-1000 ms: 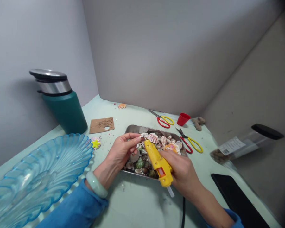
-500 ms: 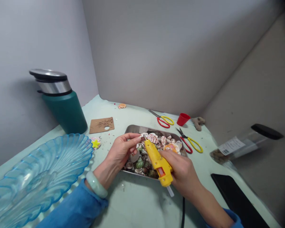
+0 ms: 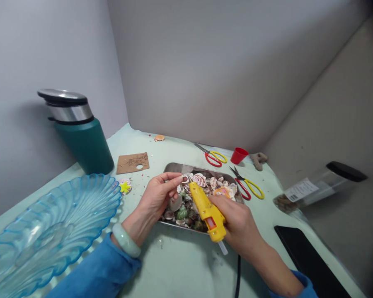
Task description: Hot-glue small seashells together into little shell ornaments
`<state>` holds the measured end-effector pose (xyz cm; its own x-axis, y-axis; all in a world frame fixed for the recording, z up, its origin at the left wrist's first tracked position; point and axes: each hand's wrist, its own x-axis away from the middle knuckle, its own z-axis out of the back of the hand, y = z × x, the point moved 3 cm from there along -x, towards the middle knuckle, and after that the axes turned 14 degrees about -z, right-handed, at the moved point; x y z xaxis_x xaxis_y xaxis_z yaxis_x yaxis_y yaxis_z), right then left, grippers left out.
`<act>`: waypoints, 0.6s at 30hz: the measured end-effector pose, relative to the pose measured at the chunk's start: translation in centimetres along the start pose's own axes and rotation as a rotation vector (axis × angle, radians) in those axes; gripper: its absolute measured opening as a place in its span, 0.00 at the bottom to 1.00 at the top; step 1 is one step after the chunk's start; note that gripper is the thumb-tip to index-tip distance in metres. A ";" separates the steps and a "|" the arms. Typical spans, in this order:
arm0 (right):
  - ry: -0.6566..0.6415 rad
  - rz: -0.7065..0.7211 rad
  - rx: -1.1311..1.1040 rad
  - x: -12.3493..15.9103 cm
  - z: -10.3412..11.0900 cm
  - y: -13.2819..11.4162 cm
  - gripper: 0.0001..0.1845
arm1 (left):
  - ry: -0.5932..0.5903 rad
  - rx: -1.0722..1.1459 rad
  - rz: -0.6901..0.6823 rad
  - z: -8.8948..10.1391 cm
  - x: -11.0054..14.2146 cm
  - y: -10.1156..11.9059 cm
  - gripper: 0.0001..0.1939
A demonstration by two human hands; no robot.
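Okay, left hand (image 3: 155,195): fingertips closed on a small white piece (image 3: 185,179), above the tray's far left part
Right hand (image 3: 238,215): wrapped around the yellow hot glue gun (image 3: 205,203), trigger finger hidden, so can't tell if it's squeezing
Nozzle (image 3: 190,179): right at the piece, looks like the gluing bit; can't tell if they touch
Next move: I'd say it calls for a firm pinch, skin off the hot tip
Metal tray (image 3: 173,167): full of seashells (image 3: 182,212), raised rim under both hands
Room: decent on the near desk (image 3: 174,265); scissors (image 3: 254,189) crowd the right, scalloped blue dish (image 3: 65,215) the left
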<state>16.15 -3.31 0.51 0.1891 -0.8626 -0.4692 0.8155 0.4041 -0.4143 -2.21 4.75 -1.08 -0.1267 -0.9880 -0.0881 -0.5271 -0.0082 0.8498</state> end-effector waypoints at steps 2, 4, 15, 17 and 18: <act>-0.006 -0.051 -0.012 0.2 0.4 0.3 0.10 | 0.018 0.013 -0.023 0.0 0.0 0.2 0.14; -0.007 -0.152 -0.001 0.4 1.0 0.9 0.11 | 0.018 0.032 -0.036 -0.1 0.0 0.4 0.14; -0.263 -0.491 0.466 0.8 2.8 1.6 0.25 | -0.102 0.003 -0.097 -0.5 0.3 0.6 0.14; -0.196 -0.456 0.435 -0.2 3.3 0.6 0.28 | -0.130 -0.007 -0.111 -0.6 0.5 0.5 0.14; -0.148 -0.431 0.385 -0.7 3.4 -0.1 0.27 | -0.135 0.003 -0.110 -0.8 0.6 0.5 0.14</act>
<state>17.83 -3.73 3.56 -0.1517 -0.9688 -0.1962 0.9701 -0.1079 -0.2176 -1.88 4.04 -0.33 -0.1797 -0.9515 -0.2498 -0.5468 -0.1145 0.8294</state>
